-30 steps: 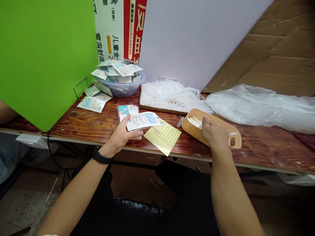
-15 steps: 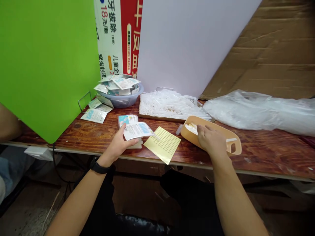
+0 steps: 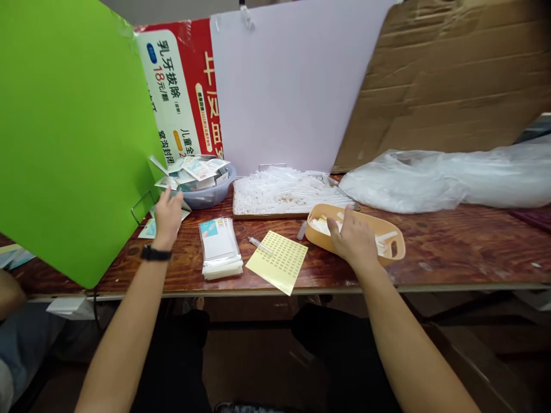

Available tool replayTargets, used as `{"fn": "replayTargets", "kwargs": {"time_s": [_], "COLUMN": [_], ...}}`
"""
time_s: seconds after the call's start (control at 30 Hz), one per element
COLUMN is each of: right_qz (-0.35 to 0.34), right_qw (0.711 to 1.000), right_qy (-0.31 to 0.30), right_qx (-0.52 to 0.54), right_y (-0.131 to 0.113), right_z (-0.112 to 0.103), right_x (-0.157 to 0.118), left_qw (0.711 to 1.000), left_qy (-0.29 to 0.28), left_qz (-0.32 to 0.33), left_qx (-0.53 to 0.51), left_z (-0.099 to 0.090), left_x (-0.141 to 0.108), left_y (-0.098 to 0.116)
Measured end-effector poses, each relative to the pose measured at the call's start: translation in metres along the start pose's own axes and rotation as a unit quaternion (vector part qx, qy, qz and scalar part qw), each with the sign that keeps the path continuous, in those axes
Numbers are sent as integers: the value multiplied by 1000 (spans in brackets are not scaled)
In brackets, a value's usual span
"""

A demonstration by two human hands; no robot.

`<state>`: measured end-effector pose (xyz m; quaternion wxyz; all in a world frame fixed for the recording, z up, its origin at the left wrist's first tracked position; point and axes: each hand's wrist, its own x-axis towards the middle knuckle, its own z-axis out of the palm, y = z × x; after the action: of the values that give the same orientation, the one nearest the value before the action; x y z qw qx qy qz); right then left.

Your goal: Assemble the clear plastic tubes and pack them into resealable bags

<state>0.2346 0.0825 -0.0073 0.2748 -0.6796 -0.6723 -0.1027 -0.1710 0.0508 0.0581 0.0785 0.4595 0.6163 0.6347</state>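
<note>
My left hand [image 3: 167,213] is raised, fingers apart and holding nothing, at the front left of a blue-grey bowl [image 3: 210,198]. Printed packets [image 3: 198,169] are heaped in that bowl, and one tilted packet [image 3: 159,166] sits just above the fingertips. Over a yellow-orange basket [image 3: 318,238] is my right hand [image 3: 355,238], its thumb and forefinger spread; its other fingers are partly hidden. Small white pieces [image 3: 319,225] lie inside the basket. Between my hands are a stack of clear-fronted packages [image 3: 219,246] and a yellow sticker sheet [image 3: 278,267] with a clear tube [image 3: 260,246] across it.
Behind the sheet, a shallow cardboard tray [image 3: 279,215] is piled with clear tubes. A small translucent piece [image 3: 302,230] lies beside the basket. Plastic bags [image 3: 430,180] stretch along the back right. Green [image 3: 77,126] and pale [image 3: 293,86] panels stand behind. Another person's arm [image 3: 9,295] shows far left.
My left hand has let go of the packet and moved left to the bowl, uncovering the stack and the tube. My right hand stays over the basket. The view has tilted up.
</note>
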Motion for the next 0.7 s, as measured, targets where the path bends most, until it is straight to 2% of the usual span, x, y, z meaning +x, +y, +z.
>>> {"fn": "replayTargets", "kwargs": {"time_s": [0.1,0.2,0.27,0.37,0.43,0.5,0.57,0.63,0.7], "right_qz": [9,39,56,67,59,39,4,-44,-48], "right_qw": [998,992,991,990,992,994,997,998,988], "right_qy": [-8,-38,-42,-32,-15,12,17,-49,-133], "right_qx": [68,113,117,121,113,101,75,4,-60], "right_y": [4,10,15,17,11,-5,-30,-55,-74], "right_z": [1,1,0,-6,-11,-16,-15,-8,6], "right_x": [7,19,29,42,42,35,21,6,-7], "left_qw": [999,986,972,944,908,872,854,845,837], "left_qy": [-31,-107,-128,-123,-143,-178,-207,-227,-243], "left_qz": [11,109,178,289,377,432,447,453,460], "left_qx": [39,65,90,103,118,145,165,169,169], "left_z": [6,13,19,29,36,43,50,56,61], "left_x": [-70,-123,-146,-173,-187,-199,-208,-213,-217], "left_y": [-5,10,23,29,22,12,6,6,11]}}
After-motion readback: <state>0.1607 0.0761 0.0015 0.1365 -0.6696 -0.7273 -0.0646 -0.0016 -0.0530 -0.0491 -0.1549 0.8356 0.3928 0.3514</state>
